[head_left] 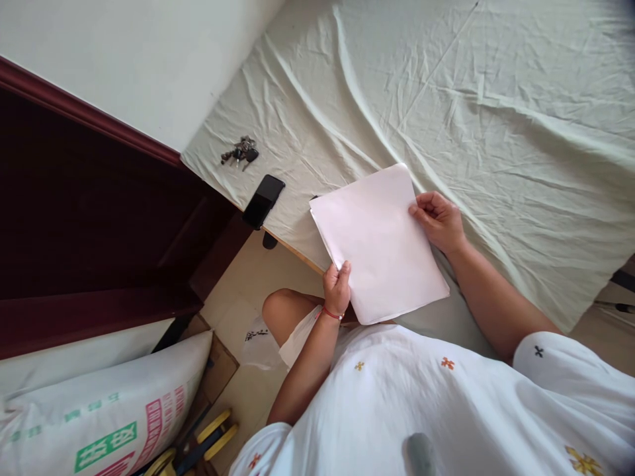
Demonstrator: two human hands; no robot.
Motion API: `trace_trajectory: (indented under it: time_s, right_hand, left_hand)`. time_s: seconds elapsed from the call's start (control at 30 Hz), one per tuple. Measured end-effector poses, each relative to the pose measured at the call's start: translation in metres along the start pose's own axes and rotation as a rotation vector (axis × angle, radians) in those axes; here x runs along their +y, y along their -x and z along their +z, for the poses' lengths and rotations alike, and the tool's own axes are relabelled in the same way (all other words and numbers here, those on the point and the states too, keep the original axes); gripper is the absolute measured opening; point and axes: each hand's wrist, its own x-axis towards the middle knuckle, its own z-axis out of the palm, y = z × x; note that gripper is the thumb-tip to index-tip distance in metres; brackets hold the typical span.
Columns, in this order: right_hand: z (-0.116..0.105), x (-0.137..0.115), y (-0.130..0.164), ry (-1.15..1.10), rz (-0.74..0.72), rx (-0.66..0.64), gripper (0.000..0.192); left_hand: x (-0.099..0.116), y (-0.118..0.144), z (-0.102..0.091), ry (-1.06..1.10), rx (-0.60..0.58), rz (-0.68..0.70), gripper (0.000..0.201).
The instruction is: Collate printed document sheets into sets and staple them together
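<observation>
Left hand (337, 291) and right hand (439, 221), each with its grip grasping opposite sides of white paper (380, 248) at the cloth-covered tabletop's (496, 172) near edge; phone (264, 201) and keys (241, 153) lie leftward.

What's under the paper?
Cloth shows around the paper, and a bit of a dark thing peeks out by its upper left corner. The paper covers the rest, so I can't tell what else is there.

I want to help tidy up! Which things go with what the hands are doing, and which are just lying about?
Job in hand:
paper sheets, held by left hand and right hand

Probably just lying about:
keys
black phone
white sack
</observation>
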Motion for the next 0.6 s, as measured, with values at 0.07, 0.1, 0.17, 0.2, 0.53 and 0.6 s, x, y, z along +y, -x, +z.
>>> trace_trajectory:
  time_s: [0.07,0.1,0.17,0.2,0.53,0.6]
  right_hand:
    - [0.000,0.001,0.000,-0.060,-0.011,-0.009,0.031]
    - [0.000,0.002,0.000,-0.077,-0.015,-0.013,0.032]
    - [0.000,0.005,-0.001,-0.085,-0.024,-0.019,0.032]
    - [0.001,0.008,-0.001,-0.082,-0.028,-0.027,0.032]
    - [-0.005,0.016,-0.004,0.309,-0.373,-0.108,0.048]
    - [-0.006,0.014,-0.005,0.432,-0.488,-0.130,0.028]
  left_hand:
    - [0.000,0.000,0.000,0.006,-0.009,0.002,0.041]
    - [0.001,0.000,0.000,0.014,-0.012,0.006,0.041]
    - [0.001,0.001,0.001,0.024,-0.010,0.007,0.042]
    - [0.002,0.001,0.001,0.024,-0.003,0.002,0.043]
    - [0.004,0.000,0.003,-0.098,0.037,-0.048,0.045]
    - [0.004,0.000,0.004,-0.101,0.043,-0.067,0.044]
